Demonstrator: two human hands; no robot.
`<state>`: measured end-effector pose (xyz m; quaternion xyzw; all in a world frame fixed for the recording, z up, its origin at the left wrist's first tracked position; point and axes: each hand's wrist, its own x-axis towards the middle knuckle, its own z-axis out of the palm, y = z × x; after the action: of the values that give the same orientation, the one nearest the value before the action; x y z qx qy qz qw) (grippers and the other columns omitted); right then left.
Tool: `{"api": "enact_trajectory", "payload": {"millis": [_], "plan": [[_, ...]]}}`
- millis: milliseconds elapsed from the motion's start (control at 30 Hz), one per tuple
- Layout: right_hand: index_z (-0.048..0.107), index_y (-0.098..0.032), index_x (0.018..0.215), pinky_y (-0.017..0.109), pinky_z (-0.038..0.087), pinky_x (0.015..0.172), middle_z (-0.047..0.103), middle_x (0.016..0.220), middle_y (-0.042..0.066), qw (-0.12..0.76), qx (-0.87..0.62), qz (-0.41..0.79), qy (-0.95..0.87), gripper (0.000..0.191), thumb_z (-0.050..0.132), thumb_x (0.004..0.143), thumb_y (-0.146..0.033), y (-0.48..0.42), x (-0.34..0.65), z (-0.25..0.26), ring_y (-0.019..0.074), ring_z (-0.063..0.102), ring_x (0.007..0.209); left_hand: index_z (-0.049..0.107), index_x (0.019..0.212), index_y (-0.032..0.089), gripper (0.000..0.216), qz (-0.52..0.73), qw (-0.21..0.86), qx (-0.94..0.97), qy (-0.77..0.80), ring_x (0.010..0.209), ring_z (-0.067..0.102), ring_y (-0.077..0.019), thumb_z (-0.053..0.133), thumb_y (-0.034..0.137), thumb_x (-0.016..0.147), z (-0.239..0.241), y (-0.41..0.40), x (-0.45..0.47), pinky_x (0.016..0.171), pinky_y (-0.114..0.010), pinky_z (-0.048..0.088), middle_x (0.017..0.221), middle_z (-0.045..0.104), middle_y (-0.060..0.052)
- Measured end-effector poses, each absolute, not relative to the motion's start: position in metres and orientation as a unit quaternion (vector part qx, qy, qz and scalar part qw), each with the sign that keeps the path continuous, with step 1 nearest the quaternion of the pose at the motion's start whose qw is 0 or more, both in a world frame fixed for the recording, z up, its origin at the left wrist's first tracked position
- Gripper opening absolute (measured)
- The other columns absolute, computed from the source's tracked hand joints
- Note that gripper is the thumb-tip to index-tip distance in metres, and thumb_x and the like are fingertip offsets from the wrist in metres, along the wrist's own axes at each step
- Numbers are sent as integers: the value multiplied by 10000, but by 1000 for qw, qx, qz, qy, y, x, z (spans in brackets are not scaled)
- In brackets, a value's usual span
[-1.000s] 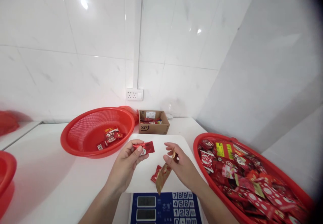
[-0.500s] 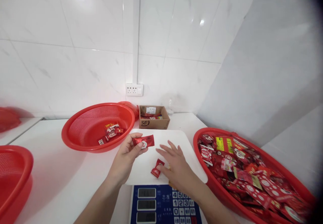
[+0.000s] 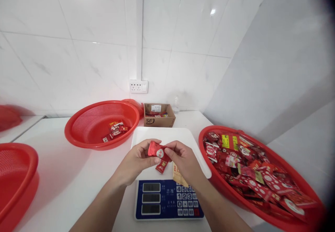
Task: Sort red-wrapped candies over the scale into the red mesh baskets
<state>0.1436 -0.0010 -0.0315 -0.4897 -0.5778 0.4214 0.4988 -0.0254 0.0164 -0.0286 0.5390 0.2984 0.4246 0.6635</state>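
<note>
Over the white weighing tray (image 3: 146,134), both hands meet at a small shiny red candy packet (image 3: 156,150) with a round white label. My left hand (image 3: 137,160) pinches it from the left, thumb in front. The fingers of my right hand (image 3: 183,158) close on its right end. Just below it, a second small red packet (image 3: 161,167) lies on the tray. Beside it, a tan packet with red print (image 3: 178,175) is partly hidden behind my right hand. The blue scale panel (image 3: 169,207) with displays and number keys sits nearest me.
At right stands a red basket (image 3: 205,132) heaped with red snack packets. Another red basket (image 3: 86,120) at back left holds several packets. A third red basket (image 3: 19,155) is at the left edge. A cardboard box (image 3: 163,121) with packets stands behind the tray.
My right hand, earlier spread over the tray near the lower packet, has come up to the held packet and closed on its right end. The view has tilted slightly down.
</note>
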Motion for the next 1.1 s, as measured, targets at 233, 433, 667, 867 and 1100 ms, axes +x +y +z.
{"api": "enact_trajectory", "payload": {"millis": [233, 433, 667, 867, 1100], "plan": [[633, -202, 961, 354, 469, 805, 684, 951, 50, 415, -525, 379, -639, 238, 536, 847, -387, -7, 156, -38, 204, 622, 893, 607, 906, 189, 207, 433, 555, 623, 342, 776, 580, -163, 623, 369, 805, -22, 21, -29, 733, -295, 454, 852, 626, -24], [648, -202, 1083, 428, 376, 948, 658, 1115, 93, 206, -543, 213, -786, 296, 638, 799, -285, -15, 155, -46, 278, 536, 1084, 590, 868, 204, 155, 362, 294, 729, 502, 713, 574, -186, 585, 346, 807, -33, 30, -32, 669, -301, 423, 744, 613, -11], [668, -182, 983, 390, 400, 886, 687, 1017, 71, 167, -552, 141, -805, 165, 568, 852, -201, -14, 148, -47, 240, 582, 989, 548, 1213, 224, 424, 171, 193, 805, 534, 916, 604, -246, 596, 322, 803, -49, 31, -27, 743, -328, 455, 948, 653, -63], [657, -169, 993, 372, 432, 826, 706, 963, 83, 220, -583, 144, -768, 280, 386, 934, -201, -14, 156, -48, 231, 612, 913, 532, 1225, 225, 404, 163, 195, 810, 529, 1005, 584, -254, 567, 277, 826, -51, 30, -25, 796, -353, 465, 1072, 633, -78], [622, -214, 855, 280, 450, 683, 689, 805, 11, 356, -580, 223, -698, 257, 398, 934, -311, -20, 160, -39, 171, 619, 751, 588, 1122, 246, 329, 225, 297, 839, 397, 1041, 517, -227, 633, 347, 812, -35, 20, -24, 864, -350, 448, 1094, 622, -39]]}}
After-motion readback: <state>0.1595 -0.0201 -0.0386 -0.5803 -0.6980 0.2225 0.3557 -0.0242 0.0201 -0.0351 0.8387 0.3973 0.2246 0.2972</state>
